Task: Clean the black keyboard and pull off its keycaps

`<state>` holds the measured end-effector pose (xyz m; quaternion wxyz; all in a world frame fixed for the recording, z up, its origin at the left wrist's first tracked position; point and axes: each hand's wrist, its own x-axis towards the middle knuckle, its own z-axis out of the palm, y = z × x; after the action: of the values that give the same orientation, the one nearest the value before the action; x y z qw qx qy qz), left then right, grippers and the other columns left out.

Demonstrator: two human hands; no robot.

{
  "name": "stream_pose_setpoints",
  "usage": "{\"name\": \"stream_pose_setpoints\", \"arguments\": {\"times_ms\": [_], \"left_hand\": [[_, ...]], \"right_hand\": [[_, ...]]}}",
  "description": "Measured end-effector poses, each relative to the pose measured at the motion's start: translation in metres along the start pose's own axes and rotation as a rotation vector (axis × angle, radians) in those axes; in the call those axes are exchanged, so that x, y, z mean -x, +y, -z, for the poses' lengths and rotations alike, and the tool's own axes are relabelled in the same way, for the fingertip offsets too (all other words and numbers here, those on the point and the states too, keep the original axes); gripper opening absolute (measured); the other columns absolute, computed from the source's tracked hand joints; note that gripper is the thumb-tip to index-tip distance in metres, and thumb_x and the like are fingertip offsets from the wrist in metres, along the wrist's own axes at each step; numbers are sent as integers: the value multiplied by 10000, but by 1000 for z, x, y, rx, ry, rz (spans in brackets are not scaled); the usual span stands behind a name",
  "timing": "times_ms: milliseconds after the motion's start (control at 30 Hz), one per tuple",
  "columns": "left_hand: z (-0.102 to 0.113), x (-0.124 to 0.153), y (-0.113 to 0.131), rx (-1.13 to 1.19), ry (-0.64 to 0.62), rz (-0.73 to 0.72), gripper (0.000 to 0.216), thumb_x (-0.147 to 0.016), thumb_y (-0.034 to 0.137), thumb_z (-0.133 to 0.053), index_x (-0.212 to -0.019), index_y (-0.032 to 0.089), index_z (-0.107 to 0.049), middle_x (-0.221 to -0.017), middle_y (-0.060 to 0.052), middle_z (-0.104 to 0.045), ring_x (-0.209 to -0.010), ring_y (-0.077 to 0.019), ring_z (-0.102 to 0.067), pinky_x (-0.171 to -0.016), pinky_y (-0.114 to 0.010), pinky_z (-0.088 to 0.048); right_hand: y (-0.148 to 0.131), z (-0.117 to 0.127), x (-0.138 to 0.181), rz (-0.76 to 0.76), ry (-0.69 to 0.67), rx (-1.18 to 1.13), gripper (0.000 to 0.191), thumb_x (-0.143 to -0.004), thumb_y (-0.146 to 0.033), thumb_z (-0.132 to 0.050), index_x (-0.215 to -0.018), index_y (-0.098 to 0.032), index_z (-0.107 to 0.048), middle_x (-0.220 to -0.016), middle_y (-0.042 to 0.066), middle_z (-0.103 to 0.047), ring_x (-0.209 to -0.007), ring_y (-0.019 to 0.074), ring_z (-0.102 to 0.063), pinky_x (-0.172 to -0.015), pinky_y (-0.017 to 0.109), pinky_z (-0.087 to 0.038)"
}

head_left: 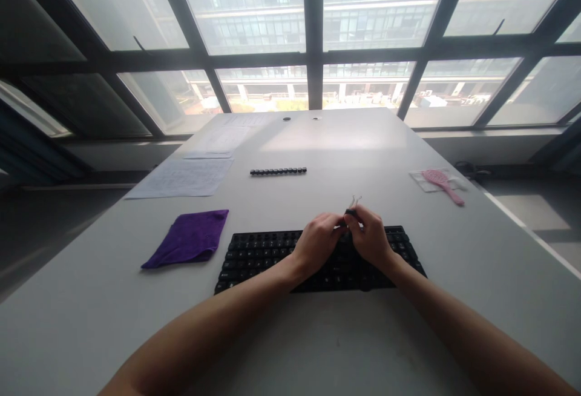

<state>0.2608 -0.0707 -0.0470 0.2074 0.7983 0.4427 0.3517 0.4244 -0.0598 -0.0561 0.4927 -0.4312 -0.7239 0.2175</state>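
daylight comes through the tall windows (258,5) behind a white table (340,335), where i'm watching my two hands from afar. i judge the step in hand to be fine fingertip work on a small black piece (350,212), with thin wires (356,200) sticking out on its far side. it sits between my left hand (318,240) and right hand (370,235), just over the upper part of the keyboard (258,257). both grips are narrow, thumbs and fingers pinched on that piece; how the tips share it, i can't tell. my next move, i'd say, calls for a light, even pinch that spares the wires. beyond the keyboard lies a row of black keys (278,171); a purple cloth (190,237) lies to the left, a pink hairbrush (442,184) to the right. i can read no brand; the key marks are too small and the print on the papers (181,179) too faint.
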Motion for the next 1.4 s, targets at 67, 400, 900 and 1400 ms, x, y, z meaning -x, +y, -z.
{"name": "stream_pose_setpoints", "arguments": {"times_ms": [67,400,900,1400], "left_hand": [[0,1,1,27,29,-1,172,-942,150,-591,-1103,212,-596,-1020,-44,-716,-981,-205,-672,-877,-333,-533],[-5,6,-2,-173,-48,-25,374,-933,102,-597,-1236,227,-417,-1124,-78,-673,-1053,-239,-670,-839,-353,-557],[1,3,8,-492,-128,-131,162,-980,74,-474,-1043,186,-573,-953,-50,-608,-869,-190,-618,-853,-323,-551],[2,2,3,-510,-3,-271,214,-969,158,-565,-1180,186,-589,-1139,-87,-594,-1021,-230,-589,-908,-391,-563]], "right_hand": [[0,-2,0,10,26,39,231,-973,-297,-494,-754,-223,-484,-715,-5,-542,-654,155,-488,-644,282,-398],[4,-4,-1,-119,6,48,238,-988,-373,-489,-811,-221,-536,-726,10,-662,-626,164,-566,-636,278,-412],[3,-4,-5,-184,-34,73,254,-991,-401,-461,-800,-232,-462,-625,-42,-515,-562,141,-451,-565,263,-331],[5,-4,-7,-231,7,-105,237,-989,-406,-477,-833,-229,-503,-668,-22,-624,-601,158,-571,-595,269,-410]]}}
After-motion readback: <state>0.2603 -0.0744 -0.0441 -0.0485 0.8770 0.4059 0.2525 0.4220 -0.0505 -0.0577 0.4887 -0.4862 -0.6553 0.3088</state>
